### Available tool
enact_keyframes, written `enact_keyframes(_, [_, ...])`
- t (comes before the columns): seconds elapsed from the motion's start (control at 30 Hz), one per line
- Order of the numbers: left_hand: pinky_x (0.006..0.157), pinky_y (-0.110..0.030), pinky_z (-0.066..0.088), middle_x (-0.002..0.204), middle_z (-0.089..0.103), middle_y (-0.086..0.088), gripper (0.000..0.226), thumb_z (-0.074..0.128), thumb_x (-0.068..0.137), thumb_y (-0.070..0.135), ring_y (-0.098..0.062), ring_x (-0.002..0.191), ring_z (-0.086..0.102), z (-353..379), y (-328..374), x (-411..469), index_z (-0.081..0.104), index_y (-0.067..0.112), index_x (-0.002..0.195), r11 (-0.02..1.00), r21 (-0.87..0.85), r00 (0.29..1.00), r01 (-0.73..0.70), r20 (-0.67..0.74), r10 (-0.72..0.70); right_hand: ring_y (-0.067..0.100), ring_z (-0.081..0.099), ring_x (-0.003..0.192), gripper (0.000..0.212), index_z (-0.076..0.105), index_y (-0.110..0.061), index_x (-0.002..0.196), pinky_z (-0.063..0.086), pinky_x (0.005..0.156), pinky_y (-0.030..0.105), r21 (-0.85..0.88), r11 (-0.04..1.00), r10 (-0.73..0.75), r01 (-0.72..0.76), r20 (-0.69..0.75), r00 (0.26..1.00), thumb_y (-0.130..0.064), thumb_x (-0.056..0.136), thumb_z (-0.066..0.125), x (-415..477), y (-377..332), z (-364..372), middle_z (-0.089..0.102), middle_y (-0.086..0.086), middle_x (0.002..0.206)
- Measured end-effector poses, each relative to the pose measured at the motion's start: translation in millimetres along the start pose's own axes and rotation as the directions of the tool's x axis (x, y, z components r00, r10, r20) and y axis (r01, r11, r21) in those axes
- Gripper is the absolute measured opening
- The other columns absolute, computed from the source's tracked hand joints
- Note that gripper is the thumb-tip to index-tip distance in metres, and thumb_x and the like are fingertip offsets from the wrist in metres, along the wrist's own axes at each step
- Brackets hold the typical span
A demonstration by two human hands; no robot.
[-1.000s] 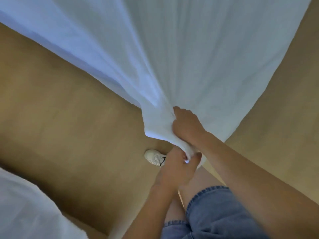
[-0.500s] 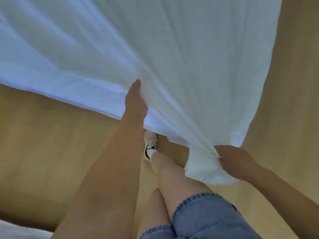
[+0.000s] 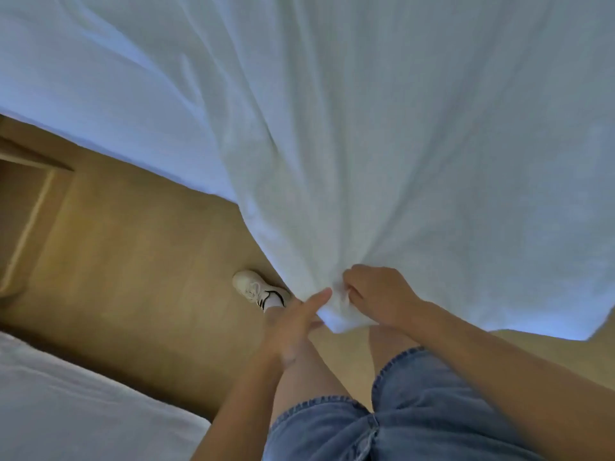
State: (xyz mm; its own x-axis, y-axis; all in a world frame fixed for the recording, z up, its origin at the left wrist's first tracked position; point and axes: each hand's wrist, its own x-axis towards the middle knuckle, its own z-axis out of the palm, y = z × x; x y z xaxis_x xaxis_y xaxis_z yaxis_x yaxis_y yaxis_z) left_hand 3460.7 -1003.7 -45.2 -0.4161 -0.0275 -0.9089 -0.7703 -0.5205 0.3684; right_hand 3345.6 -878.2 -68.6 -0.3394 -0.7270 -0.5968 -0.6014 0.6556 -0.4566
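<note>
A large white sheet (image 3: pixel 382 128) is spread in the air across the upper part of the view and tapers down to a bunched corner in front of my thighs. My right hand (image 3: pixel 379 296) grips that bunched corner from the right, fingers curled into the cloth. My left hand (image 3: pixel 294 322) meets the same corner from the left; its thumb lies along the fabric and its fingers reach under the fold, pinching it.
A wooden floor (image 3: pixel 133 261) lies below. A white bed surface (image 3: pixel 66 404) fills the lower left. A wooden furniture edge (image 3: pixel 30 201) stands at the far left. My white shoe (image 3: pixel 256 289) and denim shorts (image 3: pixel 416 414) are beneath the hands.
My left hand came back down from the sheet's left edge to the bunched corner beside my right hand. The sheet now hangs lower and wider across the view.
</note>
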Motion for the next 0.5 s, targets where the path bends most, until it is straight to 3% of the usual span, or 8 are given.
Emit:
enact_keyframes(0.03, [0.095, -0.031, 0.045, 0.116, 0.065, 0.007, 0.041, 0.061, 0.085, 0.045, -0.01, 0.107, 0.06, -16, 8, 2, 0.06, 0.022, 0.119, 0.991, 0.131, 0.999, 0.019, 0.026, -0.023, 0.025, 0.059, 0.094, 0.018, 0.056, -0.012, 0.104, 0.036, 0.068, 0.029, -0.107, 0.992, 0.077, -0.066, 0.1, 0.992, -0.016, 0.094, 0.041, 11, -3, -2, 0.059, 0.004, 0.104])
enact_keyframes(0.1, [0.085, -0.03, 0.043, 0.102, 0.062, 0.004, 0.028, 0.055, 0.09, 0.042, -0.011, 0.092, 0.057, -49, 23, 7, 0.06, 0.017, 0.102, 0.904, 0.428, 0.999, 0.02, 0.03, -0.036, 0.023, 0.058, 0.103, 0.026, 0.053, -0.012, 0.116, 0.043, 0.078, 0.029, -0.249, 0.953, 0.232, -0.173, 0.231, 0.945, -0.013, 0.094, 0.039, 30, -14, -6, 0.058, 0.004, 0.116])
enact_keyframes(0.17, [0.073, -0.028, 0.042, 0.091, 0.056, 0.004, 0.021, 0.051, 0.092, 0.041, -0.01, 0.081, 0.054, -90, 39, 12, 0.055, 0.02, 0.095, 0.751, 0.659, 0.999, -0.036, 0.024, 0.027, 0.022, 0.054, 0.112, 0.033, 0.045, -0.011, 0.128, 0.045, 0.09, 0.032, -0.236, 0.937, 0.319, -0.258, 0.279, 0.906, -0.016, 0.097, 0.037, 49, -31, -4, 0.053, 0.006, 0.128])
enact_keyframes(0.2, [0.07, -0.023, 0.042, 0.09, 0.057, 0.007, 0.019, 0.05, 0.092, 0.042, -0.005, 0.08, 0.054, -114, 52, 10, 0.054, 0.024, 0.097, 0.709, 0.702, 0.997, -0.069, 0.026, 0.071, 0.022, 0.05, 0.117, 0.037, 0.04, -0.011, 0.134, 0.042, 0.096, 0.032, -0.17, 0.934, 0.352, -0.313, 0.295, 0.889, -0.02, 0.098, 0.036, 58, -44, -2, 0.049, 0.007, 0.134])
enact_keyframes(0.27, [0.067, -0.014, 0.042, 0.087, 0.059, 0.013, 0.018, 0.05, 0.093, 0.041, 0.004, 0.076, 0.055, -166, 76, 3, 0.056, 0.026, 0.101, 0.726, 0.681, 0.994, -0.1, 0.029, 0.109, 0.021, 0.046, 0.123, 0.041, 0.038, -0.014, 0.138, 0.037, 0.101, 0.029, -0.032, 0.92, 0.381, -0.391, 0.306, 0.872, -0.028, 0.099, 0.037, 72, -73, 0, 0.046, 0.006, 0.139])
enact_keyframes(0.37, [0.077, -0.025, 0.042, 0.098, 0.06, 0.003, 0.02, 0.049, 0.095, 0.038, -0.013, 0.091, 0.057, -247, 106, -13, 0.058, 0.022, 0.103, 0.679, 0.734, 0.993, -0.01, -0.074, 0.094, 0.022, 0.056, 0.104, 0.03, 0.055, -0.026, 0.113, 0.045, 0.093, 0.037, 0.044, 0.91, 0.398, -0.411, 0.174, 0.901, -0.038, 0.093, 0.035, 94, -118, 0, 0.059, 0.001, 0.119])
enact_keyframes(0.43, [0.073, -0.026, 0.037, 0.094, 0.054, -0.002, 0.016, 0.049, 0.095, 0.035, -0.017, 0.085, 0.051, -295, 119, -20, 0.054, 0.02, 0.094, 0.588, 0.806, 0.989, 0.076, -0.136, 0.058, 0.024, 0.057, 0.095, 0.024, 0.059, -0.015, 0.103, 0.044, 0.085, 0.033, 0.155, 0.912, 0.367, -0.381, 0.11, 0.924, -0.03, 0.093, 0.042, 120, -146, -16, 0.06, 0.005, 0.105])
enact_keyframes(0.5, [0.074, -0.026, 0.035, 0.094, 0.052, -0.003, 0.018, 0.048, 0.096, 0.033, -0.018, 0.086, 0.05, -328, 128, -20, 0.055, 0.017, 0.095, 0.568, 0.81, 0.982, 0.144, -0.187, 0.018, 0.023, 0.054, 0.097, 0.023, 0.059, -0.007, 0.108, 0.041, 0.082, 0.029, 0.224, 0.921, 0.316, -0.319, 0.052, 0.947, -0.02, 0.093, 0.048, 156, -167, -39, 0.058, 0.007, 0.107])
